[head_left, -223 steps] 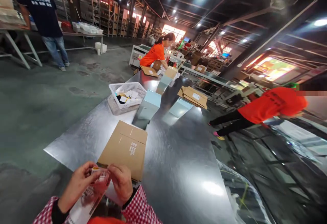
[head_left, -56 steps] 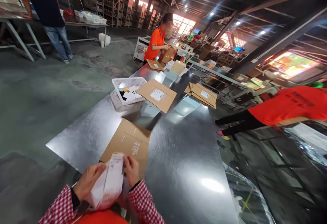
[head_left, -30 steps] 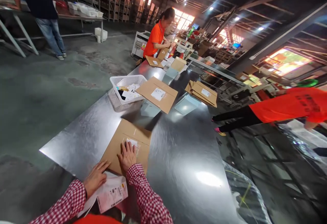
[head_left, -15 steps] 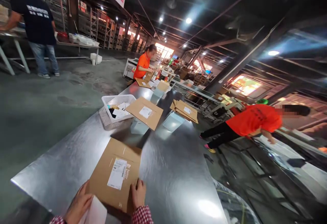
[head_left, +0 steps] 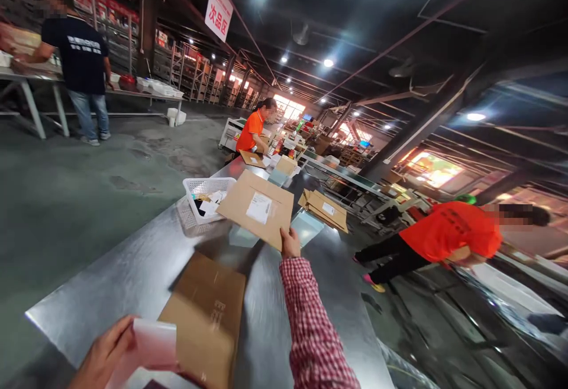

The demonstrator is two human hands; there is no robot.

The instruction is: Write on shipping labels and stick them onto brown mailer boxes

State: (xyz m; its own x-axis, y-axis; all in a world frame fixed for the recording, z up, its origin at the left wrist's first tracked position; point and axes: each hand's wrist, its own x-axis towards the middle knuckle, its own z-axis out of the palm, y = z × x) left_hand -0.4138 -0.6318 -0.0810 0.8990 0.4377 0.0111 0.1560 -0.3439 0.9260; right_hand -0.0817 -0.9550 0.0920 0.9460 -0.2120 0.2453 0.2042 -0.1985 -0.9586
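Observation:
My right hand point(head_left: 290, 241) reaches forward over the metal table point(head_left: 133, 270) and grips the near corner of a flat cardboard box point(head_left: 248, 199) with a white shipping label. The box is held up over the pale blue boxes point(head_left: 310, 226). My left hand point(head_left: 103, 356) is at the bottom left and holds a white and pink sheet of paper point(head_left: 153, 341). Beside that sheet a flat, unlabelled cardboard box point(head_left: 208, 312) lies on the table in front of me.
A white plastic basket point(head_left: 205, 190) with small items stands to the left of the held box. A pile of flat cartons point(head_left: 323, 208) lies further right. Two people in orange shirts point(head_left: 251, 131) point(head_left: 448, 238) work nearby; another in a dark shirt point(head_left: 82, 57) stands far left.
My right hand has lifted the labelled box off the near pile and carried it forward over the blue boxes. My left hand stays low with the sheet. The view has tilted up.

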